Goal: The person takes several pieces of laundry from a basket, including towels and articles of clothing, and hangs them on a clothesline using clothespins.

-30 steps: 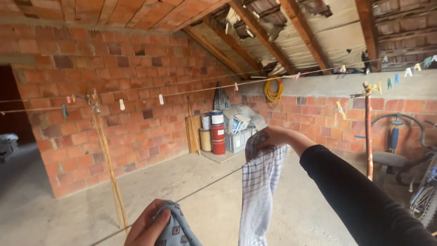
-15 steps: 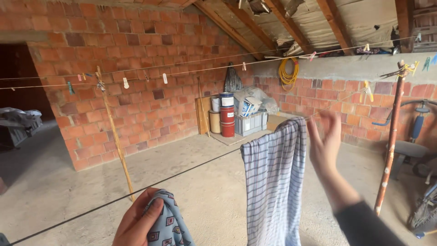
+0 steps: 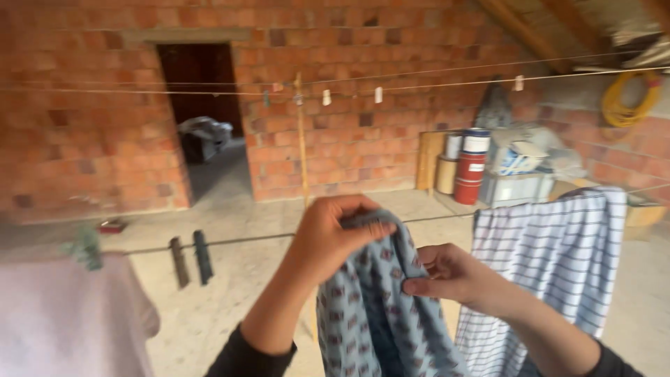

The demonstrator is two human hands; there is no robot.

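My left hand (image 3: 328,237) grips the top of a light blue patterned cloth (image 3: 373,318) and holds it up just under a dark clothesline (image 3: 244,241). Beside it, my right hand (image 3: 450,276) pinches the same cloth's edge a little lower. To the right, a white and blue checked cloth (image 3: 551,258) hangs over the line. A pale pink garment (image 3: 70,314) hangs at the left, and two dark socks (image 3: 192,258) dangle from the line between it and my hands.
Red brick walls enclose a concrete floor. A dark doorway (image 3: 199,84) opens at the back left. Higher lines carry clothespins (image 3: 326,97), propped by a wooden pole (image 3: 301,139). Paint buckets (image 3: 471,167), a crate and a yellow hose coil (image 3: 624,101) stand at the right.
The view swung left, showing the doorway, socks and pink garment. My right hand left the checked cloth and took hold of the blue cloth, which my left hand raised toward the line.
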